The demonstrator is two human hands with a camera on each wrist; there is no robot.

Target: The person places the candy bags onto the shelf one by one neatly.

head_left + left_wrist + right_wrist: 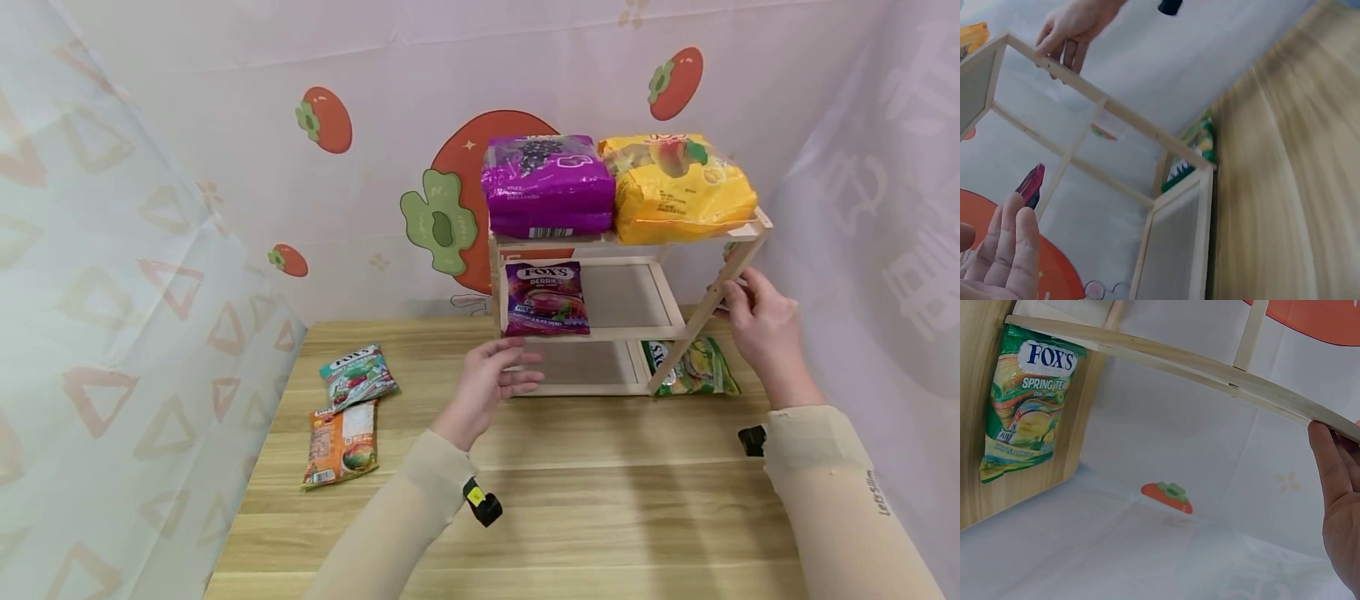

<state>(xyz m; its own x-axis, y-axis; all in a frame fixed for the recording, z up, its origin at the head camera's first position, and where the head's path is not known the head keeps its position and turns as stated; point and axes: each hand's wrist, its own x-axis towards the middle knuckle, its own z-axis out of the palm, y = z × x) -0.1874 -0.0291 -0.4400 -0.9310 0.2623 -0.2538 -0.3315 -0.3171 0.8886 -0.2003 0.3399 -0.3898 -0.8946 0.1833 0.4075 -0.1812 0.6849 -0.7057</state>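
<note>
A three-tier wooden shelf (703,310) stands at the back of the table. My right hand (767,329) grips its right side post, and the right wrist view shows the thumb against the wood. My left hand (491,385) is in front of the shelf's lower left, fingers extended and holding nothing. A purple candy bag (551,190) and a yellow candy bag (678,192) sit on the top tier. On the middle tier, a Fox's Berries bag (546,298) leans at the left. A green Fox's Spring Tea bag (1029,403) lies beside the shelf's right foot, partly behind the post.
At the table's left lie a teal Fox's bag (358,377) and an orange candy bag (341,446), the teal one overlapping the orange one's top. Printed cloth walls (360,200) enclose the back and sides of the wooden table (585,508).
</note>
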